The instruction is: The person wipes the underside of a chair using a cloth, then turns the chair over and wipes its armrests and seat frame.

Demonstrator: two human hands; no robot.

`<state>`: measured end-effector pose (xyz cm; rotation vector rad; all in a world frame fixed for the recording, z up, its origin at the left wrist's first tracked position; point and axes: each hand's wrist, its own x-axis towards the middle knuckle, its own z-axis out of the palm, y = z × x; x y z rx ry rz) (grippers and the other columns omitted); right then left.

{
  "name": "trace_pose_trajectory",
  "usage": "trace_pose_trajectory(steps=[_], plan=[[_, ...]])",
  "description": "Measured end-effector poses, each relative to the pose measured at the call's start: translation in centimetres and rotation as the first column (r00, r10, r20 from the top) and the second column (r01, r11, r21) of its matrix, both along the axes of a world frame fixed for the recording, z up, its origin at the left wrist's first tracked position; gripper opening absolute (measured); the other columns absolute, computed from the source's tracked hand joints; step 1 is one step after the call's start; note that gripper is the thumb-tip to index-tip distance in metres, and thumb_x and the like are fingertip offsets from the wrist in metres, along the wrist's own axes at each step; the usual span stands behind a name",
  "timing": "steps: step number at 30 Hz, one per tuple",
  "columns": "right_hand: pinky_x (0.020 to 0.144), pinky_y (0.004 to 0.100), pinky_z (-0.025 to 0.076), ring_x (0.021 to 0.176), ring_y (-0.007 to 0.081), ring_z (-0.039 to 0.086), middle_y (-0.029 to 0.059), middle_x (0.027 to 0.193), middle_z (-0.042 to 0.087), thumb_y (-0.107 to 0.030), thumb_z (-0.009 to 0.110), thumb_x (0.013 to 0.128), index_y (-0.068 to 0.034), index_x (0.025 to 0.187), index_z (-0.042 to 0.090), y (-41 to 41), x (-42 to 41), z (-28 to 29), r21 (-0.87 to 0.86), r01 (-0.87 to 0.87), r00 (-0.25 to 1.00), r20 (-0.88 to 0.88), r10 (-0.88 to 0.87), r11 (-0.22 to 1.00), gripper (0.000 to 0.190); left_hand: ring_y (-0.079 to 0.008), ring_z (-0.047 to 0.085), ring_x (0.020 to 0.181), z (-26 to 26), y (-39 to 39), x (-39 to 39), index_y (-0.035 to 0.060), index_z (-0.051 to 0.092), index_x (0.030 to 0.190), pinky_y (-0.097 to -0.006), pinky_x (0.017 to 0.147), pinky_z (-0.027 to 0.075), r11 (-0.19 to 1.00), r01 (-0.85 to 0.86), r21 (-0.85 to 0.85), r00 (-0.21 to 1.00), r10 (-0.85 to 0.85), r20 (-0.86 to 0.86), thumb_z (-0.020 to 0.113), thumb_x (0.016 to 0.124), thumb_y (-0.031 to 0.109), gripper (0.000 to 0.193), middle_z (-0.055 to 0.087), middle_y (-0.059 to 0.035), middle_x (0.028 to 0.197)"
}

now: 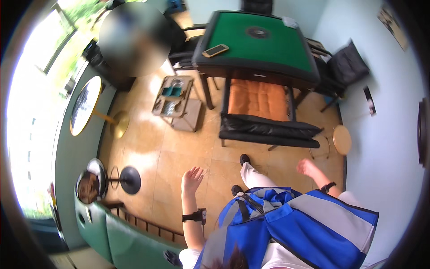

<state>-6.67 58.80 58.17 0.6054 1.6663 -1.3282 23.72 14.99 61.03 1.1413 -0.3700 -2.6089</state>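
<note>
My left hand [193, 180] hangs over the tiled floor with its fingers apart and nothing in it. On the other side, my right hand [306, 167] is also free, its fingers loosely bent and somewhat blurred. A black strap circles each wrist; the left one bears a small device [201, 215]. Across my front hangs a blue and grey apron or bag [302, 225]. The black-backed chair [268, 131] with an orange cushion [258, 100] stands ahead, nearest to my right hand. Beyond it is a mahjong table [242, 40] with green felt.
A phone [215, 50] lies on the table's corner. Left stand a folding tray table [178, 84], a round gold-rimmed table [86, 106] and a stool [130, 180]. A green massage bed [134, 242] runs along my left; a wooden stool [342, 140] is by the right wall.
</note>
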Motion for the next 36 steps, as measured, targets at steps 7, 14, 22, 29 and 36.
trace_pose_trajectory(steps=[7,14,22,29,36], plan=[[0.06,0.0282,0.043,0.069,0.0187,0.055,0.0119,0.076,0.055,-0.02,0.041,0.079,-0.002,0.092,0.048,-19.6,5.0,9.2,0.424,-0.903,-0.178,-0.527,0.831,0.075,0.024,-0.0262,0.039,0.105,-1.7,6.1,14.5,0.0028,0.045,0.101,-0.0393,0.082,0.032,0.883,-0.467,0.042,0.884,0.465,0.044,0.034,0.077,0.021,0.032,0.045,-0.0099,0.108],[0.07,0.0323,0.041,0.082,0.0278,0.052,0.0184,0.083,0.054,-0.016,0.043,0.076,-0.001,0.092,0.049,-31.3,10.6,12.2,0.477,-0.828,-0.525,-0.477,0.705,-0.294,0.023,-0.0241,0.041,0.104,-2.0,16.4,20.7,0.0038,0.05,0.093,-0.0394,0.082,0.033,0.561,-0.807,0.185,0.581,0.81,0.076,0.037,0.073,0.017,0.028,0.048,-0.0092,0.105],[0.071,0.0366,0.041,0.082,0.0316,0.051,0.0182,0.086,0.054,-0.015,0.04,0.074,-0.003,0.092,0.049,-37.2,18.1,5.1,0.458,-0.299,-0.909,-0.403,0.105,-0.837,0.023,-0.0244,0.04,0.105,2.1,29.8,20.5,0.002,0.049,0.093,-0.0425,0.086,0.029,-0.028,-0.981,0.191,0.0,0.989,0.147,0.036,0.075,0.015,0.026,0.047,-0.0121,0.106],[0.068,0.0377,0.042,0.08,0.0291,0.051,0.0159,0.084,0.053,-0.014,0.043,0.071,-0.003,0.087,0.049,-38.8,33.2,3.5,0.543,0.007,-0.707,-0.591,-0.388,-0.84,0.02,-0.022,0.039,0.105,2.8,39.9,17.0,0.0032,0.046,0.096,-0.0427,0.087,0.027,-0.411,-0.895,0.172,-0.377,0.904,0.201,0.035,0.075,0.016,0.027,0.045,-0.0095,0.107],[0.069,0.0377,0.042,0.084,0.0313,0.05,0.0145,0.087,0.051,-0.015,0.044,0.069,-0.006,0.087,0.05,-34.8,48.2,1.4,0.658,0.31,-0.529,-0.48,-0.699,-0.686,0.022,-0.0183,0.036,0.108,0.5,47.3,15.3,0.0054,0.046,0.099,-0.0437,0.086,0.028,-0.687,-0.701,0.19,-0.707,0.706,-0.055,0.035,0.076,0.02,0.029,0.045,-0.0079,0.106]])
